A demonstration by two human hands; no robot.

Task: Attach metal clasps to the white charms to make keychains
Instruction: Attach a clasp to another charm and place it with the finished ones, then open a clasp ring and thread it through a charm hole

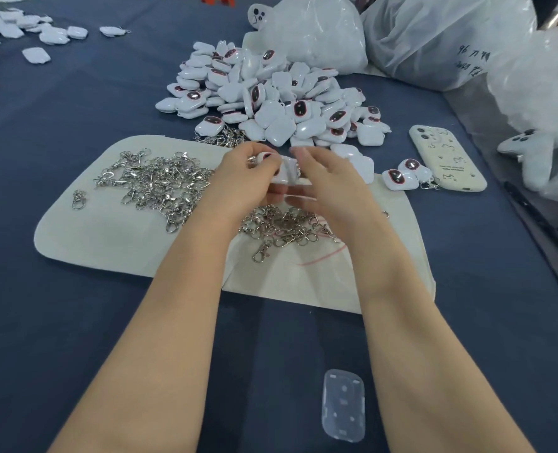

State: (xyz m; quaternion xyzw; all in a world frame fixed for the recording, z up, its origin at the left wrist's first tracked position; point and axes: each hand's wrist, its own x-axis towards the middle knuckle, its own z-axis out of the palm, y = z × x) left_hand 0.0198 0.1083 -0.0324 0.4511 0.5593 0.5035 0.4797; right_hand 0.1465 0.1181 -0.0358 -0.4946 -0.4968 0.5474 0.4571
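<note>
I've got my left hand (248, 173) pinching a white charm (287, 172) over the cream mat (107, 237), just right of the clasp pile (160, 184). My right hand (323, 188) is blurry, so I can't tell its grip.

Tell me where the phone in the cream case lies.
Head view, right side: the phone lies camera-side up on the blue cloth, right of the cream mat, with two clasped charms beside its left edge.

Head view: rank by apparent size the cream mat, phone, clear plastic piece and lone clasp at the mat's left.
1. cream mat
2. phone and clear plastic piece: near alike, unranked since the piece lies nearer the camera
3. lone clasp, smallest
</note>
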